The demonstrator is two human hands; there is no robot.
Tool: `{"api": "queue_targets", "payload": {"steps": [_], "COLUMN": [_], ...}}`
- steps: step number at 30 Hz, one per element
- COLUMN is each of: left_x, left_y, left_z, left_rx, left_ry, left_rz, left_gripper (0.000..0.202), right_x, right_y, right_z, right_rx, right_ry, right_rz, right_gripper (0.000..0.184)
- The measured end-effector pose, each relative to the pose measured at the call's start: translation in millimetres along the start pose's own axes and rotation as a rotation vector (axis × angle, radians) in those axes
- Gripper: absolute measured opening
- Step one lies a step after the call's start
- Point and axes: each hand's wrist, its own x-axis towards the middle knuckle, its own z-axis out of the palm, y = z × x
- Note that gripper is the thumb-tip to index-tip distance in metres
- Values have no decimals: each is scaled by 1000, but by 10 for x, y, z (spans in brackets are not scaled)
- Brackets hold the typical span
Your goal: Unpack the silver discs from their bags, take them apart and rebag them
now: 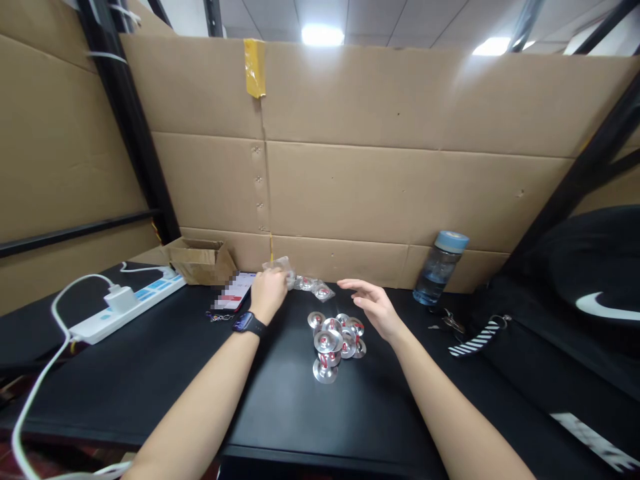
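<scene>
While the left hand (269,292) is bent over clear plastic wrapping (281,264) near the back of the black tabletop (295,420), its fingers are curled and its fingertips are hidden; whether the wrapping is gripped or only touched cannot be told. The right hand (374,307) is held loosely open, with the fingers stretched toward the left and the thumb parted from them, and nothing is seen to be grasped by it. Metal discs (325,342) with red parts are heaped on the tabletop between the two forearms, several of them overlapped by others. Similar discs are enclosed in clear packets (323,291), which are laid in a row just to the right of the left hand.

A cardboard box (193,263) is set at the back left; its contents cannot be made out. A blue-capped bottle (436,275), partly filled with liquid, is stood near the back on the right.

The tabletop is bounded at the back by a cardboard wall (340,193). Its front edge is shown between the forearms, nearer than the heap. Room is left between the left forearm and a white power strip (143,312), while the right side is taken up by a black bag (565,280).
</scene>
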Motion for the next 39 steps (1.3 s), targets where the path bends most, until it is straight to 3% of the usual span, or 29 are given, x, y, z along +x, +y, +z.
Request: {"api": "queue_targets", "payload": {"steps": [4, 11, 17, 22, 32, 39], "left_x": [7, -19, -16, -19, -28, -35], "left_y": [-242, -240, -217, -209, -200, -157], "left_z": [175, 408, 524, 606, 605, 470], "left_rx": [32, -15, -60, -115, -74, -59], "left_ry": [-173, -277, -321, -365, -338, -275], "left_rz": [-82, -24, -24, -49, -48, -20], "left_gripper": [35, 33, 48, 54, 49, 50], "right_x": [11, 26, 58, 113, 104, 105], "right_y": [52, 313, 546, 583, 568, 523], "right_z": [-26, -43, -35, 17, 92, -68], "right_rx": [-86, -444, -768, -854, -903, -1029], "right_ry": [-22, -76, -293, -360, -345, -239], "right_rz": [-8, 12, 279, 371, 424, 384], "right_gripper": [27, 32, 52, 59, 64, 55]}}
